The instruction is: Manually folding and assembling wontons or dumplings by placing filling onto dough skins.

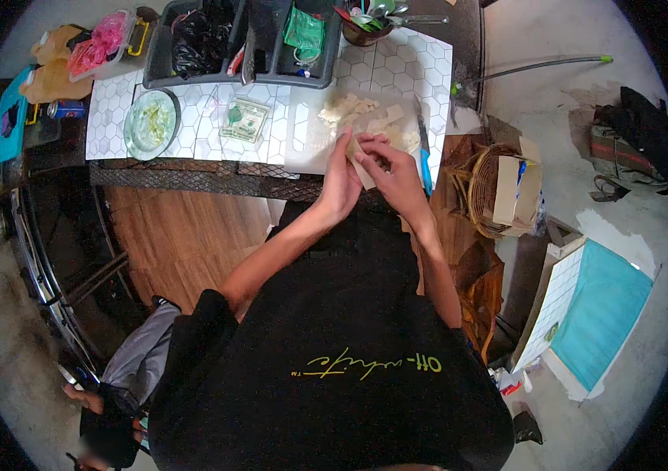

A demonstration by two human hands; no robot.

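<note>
Above the near edge of a whitish cutting board, both my hands hold a thin, pale, flat piece of food. My left hand grips it from one side, and the fingers of my right hand touch it from the other. Small pale cut pieces lie on the board beyond my fingers, with larger flat pieces beside them. A knife with a blue handle lies along the board's right side. What exactly the food is, I cannot tell.
On the tiled counter are a green plate with food residue, a square printed item, a grey divided bin and a bowl of utensils. A wicker basket is at right. Another person is at lower left.
</note>
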